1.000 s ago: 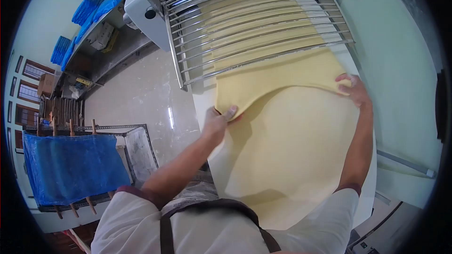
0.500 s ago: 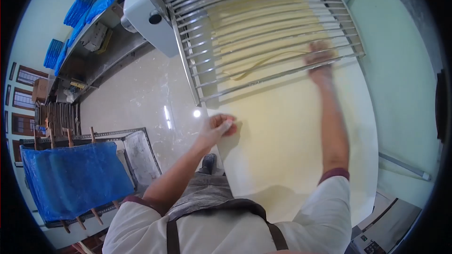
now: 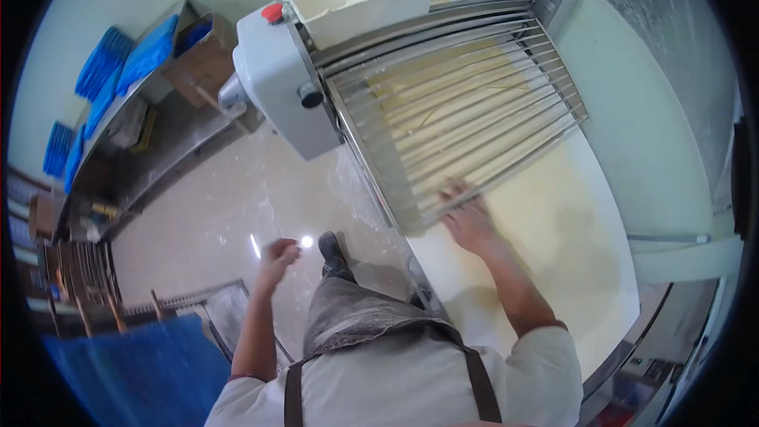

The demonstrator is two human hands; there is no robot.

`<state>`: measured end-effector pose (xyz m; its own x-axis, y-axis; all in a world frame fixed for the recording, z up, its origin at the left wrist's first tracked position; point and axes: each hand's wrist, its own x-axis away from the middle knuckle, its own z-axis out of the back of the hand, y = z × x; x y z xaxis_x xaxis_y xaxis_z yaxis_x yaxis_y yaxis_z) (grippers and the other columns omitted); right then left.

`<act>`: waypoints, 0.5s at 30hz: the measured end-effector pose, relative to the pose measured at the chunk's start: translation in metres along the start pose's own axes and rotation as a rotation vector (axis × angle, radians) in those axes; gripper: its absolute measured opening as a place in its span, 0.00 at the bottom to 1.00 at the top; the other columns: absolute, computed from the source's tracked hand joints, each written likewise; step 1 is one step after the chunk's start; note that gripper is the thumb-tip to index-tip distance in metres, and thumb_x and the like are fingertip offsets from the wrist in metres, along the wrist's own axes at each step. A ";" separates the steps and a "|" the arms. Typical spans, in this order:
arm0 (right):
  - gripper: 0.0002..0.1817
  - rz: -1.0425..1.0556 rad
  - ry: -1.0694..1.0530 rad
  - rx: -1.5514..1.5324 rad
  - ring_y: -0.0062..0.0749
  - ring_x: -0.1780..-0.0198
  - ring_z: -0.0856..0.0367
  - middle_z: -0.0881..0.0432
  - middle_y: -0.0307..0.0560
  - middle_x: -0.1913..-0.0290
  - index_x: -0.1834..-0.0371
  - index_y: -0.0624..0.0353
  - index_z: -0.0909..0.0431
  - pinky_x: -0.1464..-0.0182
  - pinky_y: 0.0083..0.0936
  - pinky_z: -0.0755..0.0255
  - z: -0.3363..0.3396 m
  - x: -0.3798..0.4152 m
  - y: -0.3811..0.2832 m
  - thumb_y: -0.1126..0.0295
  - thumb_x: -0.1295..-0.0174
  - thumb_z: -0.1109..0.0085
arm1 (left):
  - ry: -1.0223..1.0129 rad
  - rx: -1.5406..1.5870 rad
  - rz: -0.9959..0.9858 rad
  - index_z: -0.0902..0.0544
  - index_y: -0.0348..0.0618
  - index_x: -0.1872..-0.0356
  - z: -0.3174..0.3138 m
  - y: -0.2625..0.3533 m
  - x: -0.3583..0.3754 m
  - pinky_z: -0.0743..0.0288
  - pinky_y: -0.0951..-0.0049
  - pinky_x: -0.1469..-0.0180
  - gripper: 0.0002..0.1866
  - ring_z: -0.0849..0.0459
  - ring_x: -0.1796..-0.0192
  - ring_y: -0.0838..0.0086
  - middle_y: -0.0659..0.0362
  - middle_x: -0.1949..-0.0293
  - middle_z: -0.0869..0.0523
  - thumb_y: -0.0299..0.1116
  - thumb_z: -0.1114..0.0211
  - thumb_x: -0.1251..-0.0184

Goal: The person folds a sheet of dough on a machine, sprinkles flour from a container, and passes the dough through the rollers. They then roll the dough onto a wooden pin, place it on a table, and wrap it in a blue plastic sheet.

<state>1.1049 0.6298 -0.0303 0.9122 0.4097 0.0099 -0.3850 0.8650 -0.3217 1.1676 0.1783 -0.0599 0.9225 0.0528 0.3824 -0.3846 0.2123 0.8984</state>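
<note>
My right hand (image 3: 468,221) lies at the front bar of the metal guard grille (image 3: 482,111), fingers spread, some of them beyond the bar. Beneath it is a wide, pale yellow dough sheet (image 3: 538,198) on the white belt (image 3: 621,300) of a dough sheeter (image 3: 285,79). Through the grille I see a thin dough strip (image 3: 427,117) lying on the sheet. My left hand (image 3: 278,261) hangs over the floor, away from the machine, with its fingers curled in and nothing visible in them.
A white flour tray (image 3: 364,4) rests on top of the machine, near a red button (image 3: 273,13). Shelves with blue plastic bundles (image 3: 103,63) and a cardboard box (image 3: 202,59) stand left. A blue-covered rack (image 3: 150,372) is at lower left. My shoe (image 3: 332,249) is on the floor.
My right hand has moved left and nearer along the grille's front bar. My left hand has left the belt edge and swung left over the floor. My view has shifted, showing the flour tray.
</note>
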 end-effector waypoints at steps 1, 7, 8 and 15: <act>0.22 -0.162 0.112 -0.054 0.48 0.27 0.50 0.41 0.52 0.31 0.40 0.57 0.30 0.27 0.45 0.58 0.000 0.013 0.000 0.64 0.38 0.49 | 0.085 0.007 -0.010 0.21 0.34 0.55 0.033 0.015 -0.028 0.25 0.77 0.62 0.14 0.18 0.64 0.75 0.56 0.66 0.16 0.35 0.38 0.35; 0.15 -1.031 0.940 -0.272 0.42 0.38 0.30 0.25 0.53 0.43 0.49 0.60 0.24 0.36 0.35 0.38 0.000 0.058 -0.034 0.73 0.39 0.46 | 0.506 -0.014 -0.681 0.24 0.33 0.51 0.143 0.174 -0.219 0.31 0.77 0.47 0.13 0.22 0.52 0.75 0.57 0.57 0.19 0.29 0.46 0.31; 0.14 -1.057 1.017 -0.270 0.41 0.38 0.30 0.24 0.52 0.44 0.50 0.60 0.24 0.37 0.35 0.37 0.007 0.042 -0.049 0.73 0.39 0.46 | 0.470 -0.004 -0.771 0.25 0.33 0.50 0.132 0.211 -0.232 0.32 0.76 0.45 0.13 0.23 0.50 0.74 0.56 0.54 0.19 0.29 0.46 0.31; 0.17 -0.531 1.007 -0.536 0.41 0.39 0.30 0.25 0.52 0.44 0.48 0.61 0.26 0.35 0.32 0.41 0.038 -0.181 -0.187 0.66 0.38 0.45 | -0.008 -0.408 -0.673 0.39 0.41 0.33 0.124 0.260 -0.277 0.40 0.64 0.35 0.29 0.31 0.35 0.53 0.41 0.41 0.27 0.51 0.64 0.25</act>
<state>1.0065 0.4054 0.0639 0.7299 -0.5589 -0.3935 -0.0480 0.5323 -0.8452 0.8077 0.0981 0.0943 0.9518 -0.2211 -0.2125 0.3007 0.5374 0.7879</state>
